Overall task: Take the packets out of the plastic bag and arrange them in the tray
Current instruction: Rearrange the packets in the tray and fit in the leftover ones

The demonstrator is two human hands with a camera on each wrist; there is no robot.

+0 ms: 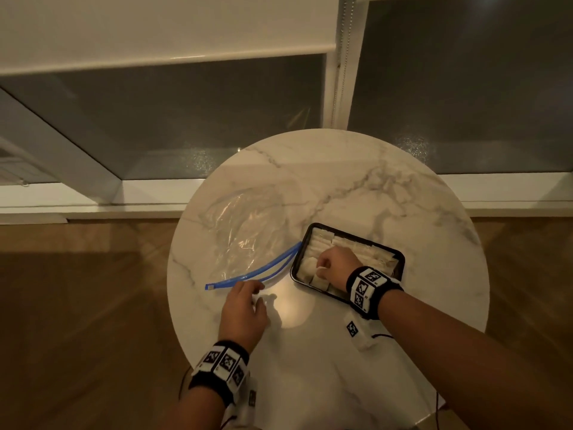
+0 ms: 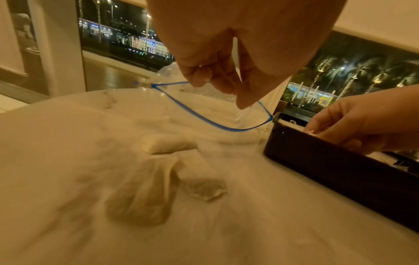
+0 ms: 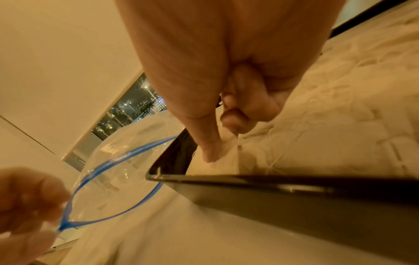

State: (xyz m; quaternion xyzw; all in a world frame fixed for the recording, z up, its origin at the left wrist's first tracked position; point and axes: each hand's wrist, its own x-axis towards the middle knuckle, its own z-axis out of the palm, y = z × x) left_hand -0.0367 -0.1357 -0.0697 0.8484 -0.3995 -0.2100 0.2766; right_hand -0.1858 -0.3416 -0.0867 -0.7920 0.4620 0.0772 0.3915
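A clear plastic bag (image 1: 245,225) with a blue zip rim (image 1: 257,271) lies on the left of the round marble table (image 1: 356,181); I see no packets inside it. My left hand (image 1: 254,290) pinches the raised zip rim (image 2: 172,100), holding the mouth open. To its right stands the black tray (image 1: 297,259), filled with rows of white packets (image 1: 322,243). My right hand (image 1: 322,266) is inside the tray's near-left corner, thumb and forefinger pinching a white packet (image 3: 217,165) that touches the others there.
The tray's corner touches the end of the bag's zip. A dark window and white sill run behind the table, with wooden floor on both sides. A small white tagged box (image 1: 359,333) with a cable lies under my right wrist.
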